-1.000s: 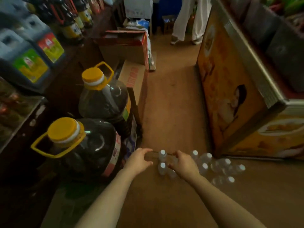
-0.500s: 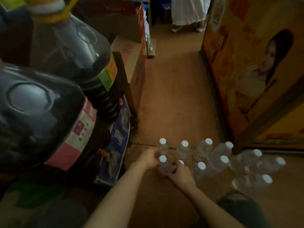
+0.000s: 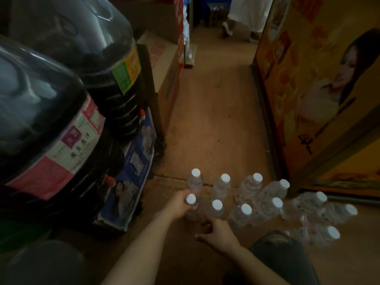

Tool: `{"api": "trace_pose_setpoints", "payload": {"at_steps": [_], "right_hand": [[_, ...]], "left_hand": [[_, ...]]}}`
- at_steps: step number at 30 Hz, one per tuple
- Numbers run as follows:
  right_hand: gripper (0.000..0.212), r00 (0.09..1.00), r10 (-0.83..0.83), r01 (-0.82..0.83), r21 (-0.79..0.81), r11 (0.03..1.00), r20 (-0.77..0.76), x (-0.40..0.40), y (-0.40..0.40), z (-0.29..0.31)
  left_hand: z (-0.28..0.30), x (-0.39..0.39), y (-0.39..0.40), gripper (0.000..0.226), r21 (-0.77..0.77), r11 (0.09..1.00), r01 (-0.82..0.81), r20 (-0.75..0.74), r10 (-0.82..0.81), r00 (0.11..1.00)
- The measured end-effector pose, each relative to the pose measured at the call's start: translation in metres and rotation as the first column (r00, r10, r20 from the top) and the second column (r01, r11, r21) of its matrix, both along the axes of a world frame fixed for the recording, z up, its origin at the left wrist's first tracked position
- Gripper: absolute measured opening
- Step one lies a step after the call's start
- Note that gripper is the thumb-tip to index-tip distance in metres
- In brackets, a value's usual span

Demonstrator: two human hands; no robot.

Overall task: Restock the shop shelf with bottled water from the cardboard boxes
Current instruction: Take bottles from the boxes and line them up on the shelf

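Left hand (image 3: 181,204) grip round upright water bottle (image 3: 191,208), cap upward.

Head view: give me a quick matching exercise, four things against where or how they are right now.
Things:
1. left hand
2. right hand
3. big dark jug with pink label
4. cardboard box

States:
A. stands on the floor beyond the jugs, at the aisle's left side
B. grips the nearest left water bottle just below its white cap
C. looms close on the left
D. low by the bottles' bases, grip unclear

Pairs: 1-B, 2-D, 3-C, 4-A
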State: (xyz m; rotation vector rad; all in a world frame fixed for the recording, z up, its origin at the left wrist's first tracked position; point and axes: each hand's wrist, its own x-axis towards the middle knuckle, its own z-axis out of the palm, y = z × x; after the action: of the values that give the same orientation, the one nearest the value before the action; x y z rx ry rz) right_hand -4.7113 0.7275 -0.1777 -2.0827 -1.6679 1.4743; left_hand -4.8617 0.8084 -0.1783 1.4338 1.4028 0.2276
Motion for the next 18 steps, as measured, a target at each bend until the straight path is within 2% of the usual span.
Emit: {"api": "trace_pose_setpoints", "payload": {"at_steps": [6, 8, 10, 12, 14, 16, 18], "right_hand": [[0.047, 0.999, 0.022, -0.024, -0.036, 0.999, -0.047, -0.016, 0.009, 0.009], [0.046, 0.998, 0.051, -0.049, 0.046, 0.998, -0.04, -0.022, 0.009, 0.016], [0.056, 0.994, 0.105, -0.097, 0.21, 0.973, -0.025, -0.028, 0.013, 0.026], [0.075, 0.99, 0.108, -0.069, 0.352, 0.934, -0.09, -0.036, 0.018, 0.038], [0.085, 0.974, 0.105, -0.013, 0.413, 0.911, -0.201, -0.044, 0.025, 0.054], [0.076, 0.943, 0.108, 0.045, 0.444, 0.895, -0.315, -0.052, 0.034, 0.072], [0.065, 0.932, 0.077, 0.112, 0.482, 0.869, -0.355, -0.056, 0.044, 0.093]], "left_hand": [[0.055, -0.03, 0.01, 0.024, 0.06, 0.986, 0.156, -0.054, -0.153, 0.987], [0.09, -0.042, 0.019, 0.022, 0.119, 0.972, 0.202, -0.101, -0.19, 0.976], [0.129, -0.053, 0.028, 0.02, 0.188, 0.956, 0.226, -0.145, -0.201, 0.969], [0.167, -0.061, 0.034, 0.018, 0.274, 0.936, 0.219, -0.168, -0.178, 0.97], [0.201, -0.065, 0.039, 0.02, 0.36, 0.911, 0.203, -0.149, -0.159, 0.976], [0.225, -0.067, 0.044, 0.025, 0.423, 0.889, 0.175, -0.107, -0.143, 0.984], [0.243, -0.069, 0.051, 0.033, 0.481, 0.865, 0.146, -0.055, -0.136, 0.989]]}}
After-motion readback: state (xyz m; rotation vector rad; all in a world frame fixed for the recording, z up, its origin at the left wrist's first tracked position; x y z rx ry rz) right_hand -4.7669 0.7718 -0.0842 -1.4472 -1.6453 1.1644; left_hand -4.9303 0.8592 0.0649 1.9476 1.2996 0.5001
